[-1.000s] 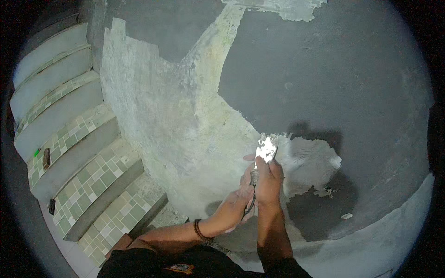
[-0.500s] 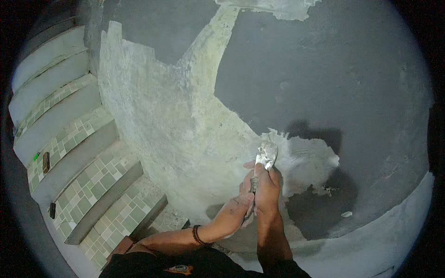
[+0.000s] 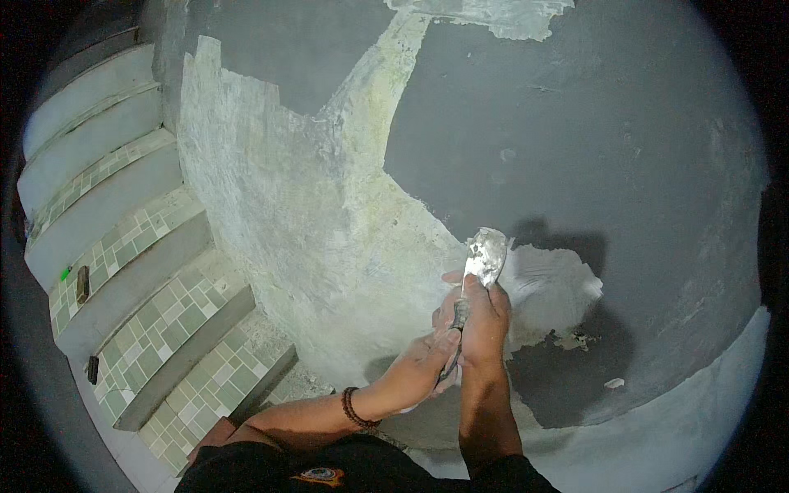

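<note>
Both hands have their grip wrapped around the putty knife [image 3: 485,259], at 3–4 o'clock from view centre, blade aimed at 1 o'clock in front of the grey wall [image 3: 559,148]; blade contact with the wall, can't tell. Left hand [image 3: 434,352] clasps the lower handle [image 3: 461,314], its forearm running in from 8 o'clock with a beaded bracelet [image 3: 355,408] at the wrist, while right hand [image 3: 485,319] closes higher up, thumb toward the blade base, forearm near-vertical from 6 o'clock. Markings: orange-and-white emblem [image 3: 319,476] on the dark shirt [image 3: 370,465], 6–7 o'clock, too small to read.
</note>
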Demonstrator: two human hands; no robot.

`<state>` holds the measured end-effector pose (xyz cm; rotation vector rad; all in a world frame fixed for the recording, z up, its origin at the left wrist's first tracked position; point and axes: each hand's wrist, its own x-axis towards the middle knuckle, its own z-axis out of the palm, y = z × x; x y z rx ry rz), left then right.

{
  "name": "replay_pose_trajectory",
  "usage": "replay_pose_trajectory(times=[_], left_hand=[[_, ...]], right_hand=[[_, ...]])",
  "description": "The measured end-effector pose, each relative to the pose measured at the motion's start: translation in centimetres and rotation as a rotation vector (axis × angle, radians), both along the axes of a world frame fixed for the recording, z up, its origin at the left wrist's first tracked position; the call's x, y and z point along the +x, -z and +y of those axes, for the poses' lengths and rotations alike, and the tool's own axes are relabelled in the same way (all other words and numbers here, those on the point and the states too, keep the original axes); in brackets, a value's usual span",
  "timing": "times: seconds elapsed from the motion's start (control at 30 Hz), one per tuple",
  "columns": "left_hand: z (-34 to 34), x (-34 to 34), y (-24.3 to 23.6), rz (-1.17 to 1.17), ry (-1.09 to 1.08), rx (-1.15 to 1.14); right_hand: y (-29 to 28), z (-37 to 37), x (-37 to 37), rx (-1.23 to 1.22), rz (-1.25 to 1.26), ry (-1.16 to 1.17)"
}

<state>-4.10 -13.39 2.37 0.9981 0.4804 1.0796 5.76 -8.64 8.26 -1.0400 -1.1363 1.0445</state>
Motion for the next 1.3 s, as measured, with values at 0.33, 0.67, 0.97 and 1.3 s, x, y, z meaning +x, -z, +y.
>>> replay_pose_trajectory(times=[0.33,0.67,0.97,1.3], left_hand=[[-0.3,0.5,0.1,-0.014,0.054,-0.036],[-0.2,0.5,1.8,0.026,0.018,-0.052],[-0.6,-0.2,2.1,-0.055,0.097,-0.160],[-0.3,-0.6,2.4,-0.055,0.073,-0.130]], right_hand=[[0.3,-0.6,0.3,0.019,0.017,0.013],[0.5,-0.4,0.1,-0.111,-0.054,0.007],[2.3,0.3,0.0,-0.078,-0.146,0.024],[2.3,0.5,-0.2,-0.009,-0.128,-0.044]])
